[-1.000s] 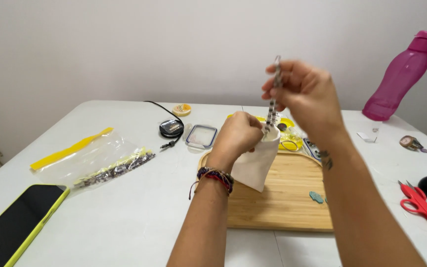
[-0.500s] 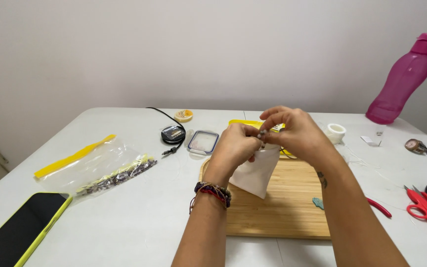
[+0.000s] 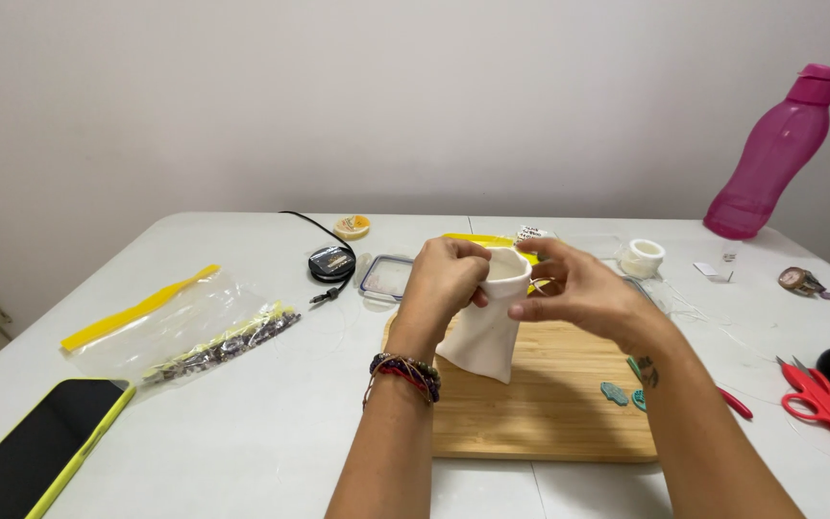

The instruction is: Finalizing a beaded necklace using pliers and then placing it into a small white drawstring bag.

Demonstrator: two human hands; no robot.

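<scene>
white table (image 3: 242,432), wooden board (image 3: 549,404), phone (image 3: 31,452), plastic bag (image 3: 175,327), red scissors (image 3: 823,404), pink bottle (image 3: 770,159)

Home craft table (image 3: 242,423) w/ scissors (image 3: 823,404)
</scene>
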